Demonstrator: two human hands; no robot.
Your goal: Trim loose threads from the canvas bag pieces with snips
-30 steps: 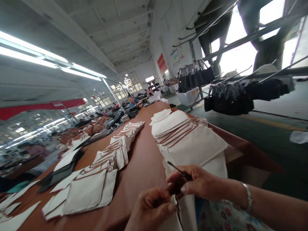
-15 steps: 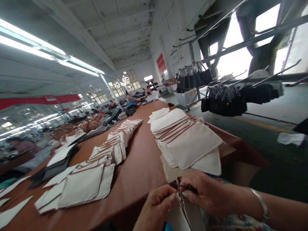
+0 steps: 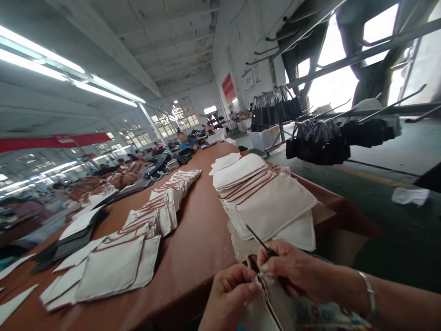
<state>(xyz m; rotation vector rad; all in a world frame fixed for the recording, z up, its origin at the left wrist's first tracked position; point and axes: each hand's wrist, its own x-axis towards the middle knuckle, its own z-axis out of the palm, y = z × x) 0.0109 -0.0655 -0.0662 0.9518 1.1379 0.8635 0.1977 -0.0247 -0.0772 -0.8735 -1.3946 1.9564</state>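
Low at the table's front edge, a cream stitched pouch piece [image 3: 274, 299] with a brown-edged opening hangs between my hands. My left hand [image 3: 232, 292] pinches its left edge, thumb against fingers. Closed round the black handle of a thin, dark, awl-like tool [image 3: 257, 235] is my right hand [image 3: 298, 271]; the tool's shaft points up and left, clear of the opening. The right thumb lies at the piece's top edge. Just beyond my hands lies a stack of cream pieces [image 3: 275, 207] with brown edges. The lower part of the held piece runs out of view.
The brown-covered table [image 3: 203, 230] stretches away ahead. On its left side lies a fanned row of cream pieces [image 3: 112, 264], with dark grey panels [image 3: 69, 246] beyond. Black handbags [image 3: 319, 145] hang from a metal rack at right. A person [image 3: 188, 141] sits at the far end.
The tool in my right hand has swung from lying across the piece's opening to pointing up and away. My left hand keeps its pinch. The view has shifted slightly.
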